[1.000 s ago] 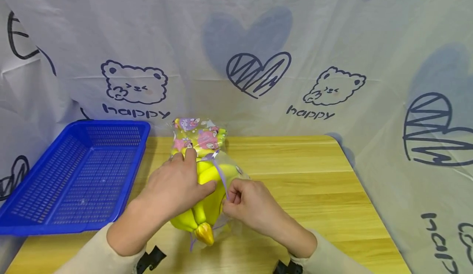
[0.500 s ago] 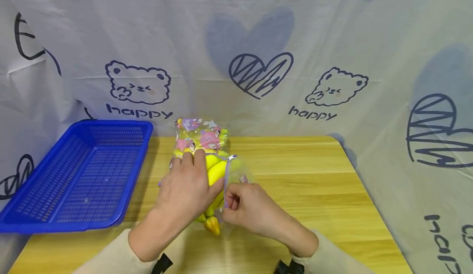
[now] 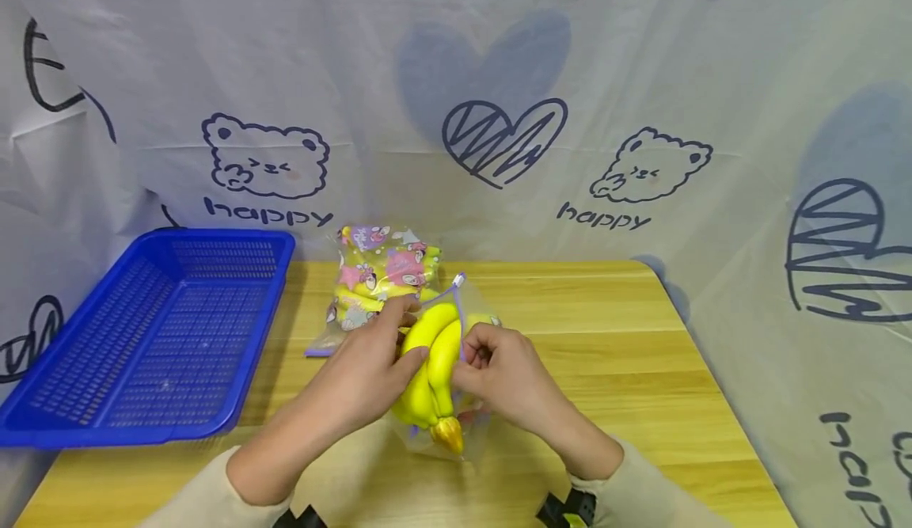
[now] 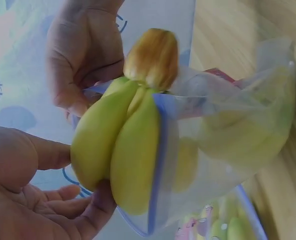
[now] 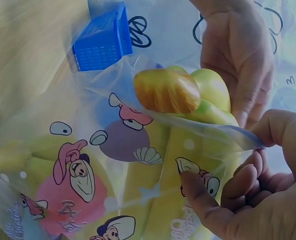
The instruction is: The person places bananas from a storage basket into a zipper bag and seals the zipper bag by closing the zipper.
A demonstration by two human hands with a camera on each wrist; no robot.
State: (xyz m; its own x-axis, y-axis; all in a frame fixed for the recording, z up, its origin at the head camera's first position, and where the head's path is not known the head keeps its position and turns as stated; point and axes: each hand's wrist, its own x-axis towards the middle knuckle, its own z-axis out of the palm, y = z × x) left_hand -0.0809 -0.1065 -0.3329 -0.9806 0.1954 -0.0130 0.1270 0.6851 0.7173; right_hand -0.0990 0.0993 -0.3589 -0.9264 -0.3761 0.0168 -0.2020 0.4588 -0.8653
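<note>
A yellow banana bunch point(image 3: 433, 354) with a brown-gold stem end point(image 4: 152, 57) sits partly in the mouth of a clear zip bag point(image 5: 102, 145). My left hand point(image 3: 370, 366) grips the bunch, its thumb and fingers on opposite sides of the fruit in the left wrist view. With thumb and curled fingers, my right hand point(image 3: 509, 366) pinches the bag's purple zip edge point(image 4: 163, 150). The bag carries cartoon prints, and more bananas point(image 4: 243, 130) show through its clear wall. A white slider point(image 3: 459, 279) stands at the zip's upper end.
Behind the hands, a second printed zip bag point(image 3: 406, 265) with bananas inside lies on the wooden table point(image 3: 598, 370). An unfilled blue plastic basket point(image 3: 171, 338) stands at the left. A white cloth point(image 3: 385, 61) with bear and heart drawings hangs behind the table.
The banana bunch and the bag round it have moved right, away from the bag behind. My left hand has shifted right from on top of the bananas to their side; the right hand keeps pinching the edge.
</note>
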